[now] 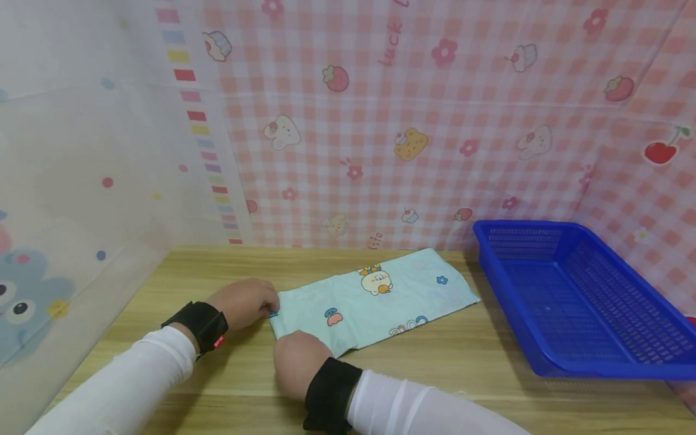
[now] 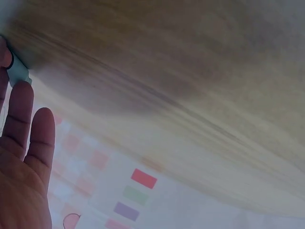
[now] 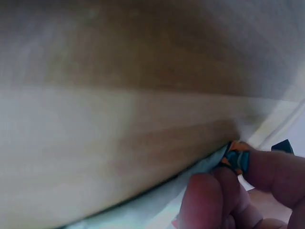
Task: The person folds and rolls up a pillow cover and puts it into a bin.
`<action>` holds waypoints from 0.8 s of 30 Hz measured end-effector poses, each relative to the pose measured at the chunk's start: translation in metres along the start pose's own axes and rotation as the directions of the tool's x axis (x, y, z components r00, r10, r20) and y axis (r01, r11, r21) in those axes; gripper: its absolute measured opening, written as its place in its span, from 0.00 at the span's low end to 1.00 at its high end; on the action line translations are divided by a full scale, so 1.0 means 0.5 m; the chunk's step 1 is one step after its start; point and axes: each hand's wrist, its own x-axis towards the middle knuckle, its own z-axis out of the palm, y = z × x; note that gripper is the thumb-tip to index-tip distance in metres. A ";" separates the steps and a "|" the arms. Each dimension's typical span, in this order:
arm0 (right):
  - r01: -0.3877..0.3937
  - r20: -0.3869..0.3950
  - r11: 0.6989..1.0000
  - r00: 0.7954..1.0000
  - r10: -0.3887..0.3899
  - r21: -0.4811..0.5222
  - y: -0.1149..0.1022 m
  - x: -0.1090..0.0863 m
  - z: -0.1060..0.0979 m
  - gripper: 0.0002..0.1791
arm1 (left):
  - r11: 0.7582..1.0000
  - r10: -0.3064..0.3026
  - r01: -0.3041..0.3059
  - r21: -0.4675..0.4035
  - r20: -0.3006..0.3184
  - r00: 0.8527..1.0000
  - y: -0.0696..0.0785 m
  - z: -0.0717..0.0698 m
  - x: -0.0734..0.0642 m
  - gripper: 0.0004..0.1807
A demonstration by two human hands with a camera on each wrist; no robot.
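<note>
A pale mint cloth (image 1: 402, 299) printed with cartoon bears and flowers lies folded into a long strip on the wooden table, slanting up to the right. At its far left corner my left hand (image 1: 244, 302) pinches the edge. In the left wrist view a bit of the cloth (image 2: 19, 71) shows between the fingertips, while the other fingers (image 2: 40, 138) stay fairly straight. My right hand (image 1: 301, 364) holds the near left corner. The right wrist view has thumb and curled fingers (image 3: 202, 202) pinching a patterned bit of the cloth (image 3: 236, 157).
A blue plastic basket (image 1: 502, 302) with mesh sides stands on the right of the wooden table (image 1: 435, 374). Pink checked sheeting (image 1: 375, 121) hangs behind the table, and a pale printed sheet (image 1: 81, 157) borders its left side.
</note>
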 end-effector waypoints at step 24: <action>-0.318 0.261 0.805 0.942 0.210 0.501 0.070 0.013 -0.019 0.16 | 0.996 -0.079 0.083 -0.010 0.194 0.978 0.013 -0.017 0.048 0.12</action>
